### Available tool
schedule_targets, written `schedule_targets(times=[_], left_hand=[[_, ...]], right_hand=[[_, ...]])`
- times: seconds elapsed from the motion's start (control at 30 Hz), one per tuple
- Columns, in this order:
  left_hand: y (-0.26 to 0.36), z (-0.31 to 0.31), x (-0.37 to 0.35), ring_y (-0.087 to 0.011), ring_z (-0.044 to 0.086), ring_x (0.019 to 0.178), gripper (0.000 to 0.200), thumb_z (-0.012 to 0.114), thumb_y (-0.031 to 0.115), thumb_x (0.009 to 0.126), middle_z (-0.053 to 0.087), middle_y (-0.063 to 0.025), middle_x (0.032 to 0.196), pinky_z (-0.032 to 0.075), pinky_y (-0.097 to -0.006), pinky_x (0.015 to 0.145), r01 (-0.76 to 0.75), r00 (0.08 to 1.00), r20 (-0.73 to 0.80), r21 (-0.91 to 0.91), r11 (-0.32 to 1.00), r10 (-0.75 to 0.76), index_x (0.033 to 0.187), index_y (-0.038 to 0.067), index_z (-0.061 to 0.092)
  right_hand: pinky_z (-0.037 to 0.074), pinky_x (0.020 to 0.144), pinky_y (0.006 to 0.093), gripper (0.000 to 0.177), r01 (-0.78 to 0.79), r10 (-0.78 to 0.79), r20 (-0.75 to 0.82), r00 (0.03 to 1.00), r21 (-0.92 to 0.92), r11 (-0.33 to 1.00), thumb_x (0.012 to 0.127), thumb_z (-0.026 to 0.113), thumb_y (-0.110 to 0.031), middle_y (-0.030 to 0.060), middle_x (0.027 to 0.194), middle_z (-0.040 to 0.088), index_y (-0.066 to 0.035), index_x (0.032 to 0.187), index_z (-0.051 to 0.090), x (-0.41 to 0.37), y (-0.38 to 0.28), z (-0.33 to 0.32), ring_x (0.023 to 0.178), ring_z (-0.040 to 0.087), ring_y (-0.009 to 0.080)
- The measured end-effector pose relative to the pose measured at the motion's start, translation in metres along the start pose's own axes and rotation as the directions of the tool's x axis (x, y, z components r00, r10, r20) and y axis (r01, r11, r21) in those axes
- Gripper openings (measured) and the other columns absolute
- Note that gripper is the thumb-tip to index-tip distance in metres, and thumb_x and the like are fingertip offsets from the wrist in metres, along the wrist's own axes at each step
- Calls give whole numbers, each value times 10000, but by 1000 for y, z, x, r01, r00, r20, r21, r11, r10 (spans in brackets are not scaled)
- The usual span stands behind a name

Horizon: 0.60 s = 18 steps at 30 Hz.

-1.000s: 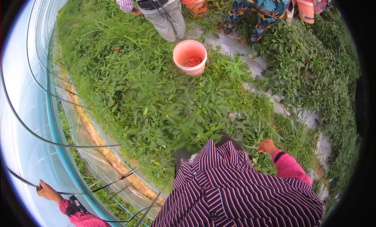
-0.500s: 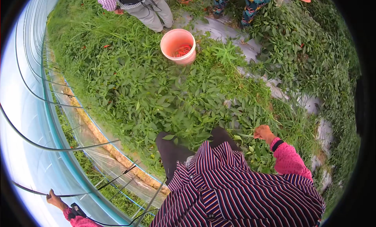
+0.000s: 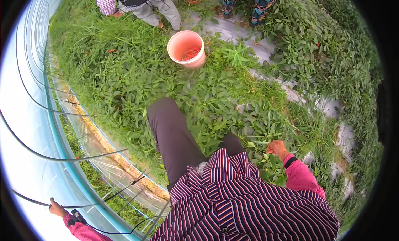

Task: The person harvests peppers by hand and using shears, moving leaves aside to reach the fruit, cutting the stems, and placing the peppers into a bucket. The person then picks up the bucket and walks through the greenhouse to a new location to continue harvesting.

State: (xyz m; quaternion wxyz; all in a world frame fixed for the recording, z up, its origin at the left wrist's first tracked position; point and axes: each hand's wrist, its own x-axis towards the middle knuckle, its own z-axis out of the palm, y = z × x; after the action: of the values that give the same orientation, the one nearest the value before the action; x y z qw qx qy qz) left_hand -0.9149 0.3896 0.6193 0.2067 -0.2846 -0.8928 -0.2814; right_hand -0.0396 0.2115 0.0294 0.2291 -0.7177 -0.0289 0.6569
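My left hand [image 3: 57, 208], at the lower left, is closed around a thin dark hoop pole [image 3: 29, 200] of the plastic greenhouse wall. On the right, my right hand [image 3: 277, 148] hangs just above the green leafy plants [image 3: 216, 95], its fingers curled together. Whether anything is between those fingers I cannot make out. A pink bucket [image 3: 194, 63] stands among the plants ahead of me, with red chili peppers [image 3: 191, 54] inside. My left leg [image 3: 170, 128] is lifted forward over the foliage.
Grey plastic sheeting [image 3: 249, 39] runs between the plant rows. Two people are at the top: one in grey trousers [image 3: 168, 8] behind the bucket, one in patterned trousers [image 3: 262, 8]. The clear greenhouse wall [image 3: 37, 158] curves along the left.
My left knee has risen and come forward. My right hand has shifted slightly down, while the left stays at the pole. The person in grey trousers has moved their legs apart.
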Motion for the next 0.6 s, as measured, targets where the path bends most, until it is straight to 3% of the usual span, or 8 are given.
schedule_targets(times=[0.2,0.4,0.6], left_hand=[[16,23,-31,-368,570,882,661,651,375,685,583,-261,983,453,-440,797,-59,918,-391,20,998,62,1077,-135,501],[21,29,-41,-366,574,904,670,619,371,703,587,-235,972,456,-437,796,-79,914,-401,-14,997,67,1148,-96,441],[45,63,-67,-362,577,899,545,537,327,733,599,-201,974,446,-442,803,26,883,-464,-108,994,-74,1145,-20,457]], right_hand=[[422,472,263,222,-16,18,-49,999,50,999,858,543,-161,114,835,657,11,998,545,-13,10,-3,675,662,201],[392,403,260,223,-12,26,-159,987,84,996,853,537,-125,140,803,652,38,1005,535,-9,37,-22,596,648,199],[395,381,272,225,-32,80,-216,973,218,976,860,507,-102,145,817,654,28,1043,524,-20,56,-21,588,651,200]])
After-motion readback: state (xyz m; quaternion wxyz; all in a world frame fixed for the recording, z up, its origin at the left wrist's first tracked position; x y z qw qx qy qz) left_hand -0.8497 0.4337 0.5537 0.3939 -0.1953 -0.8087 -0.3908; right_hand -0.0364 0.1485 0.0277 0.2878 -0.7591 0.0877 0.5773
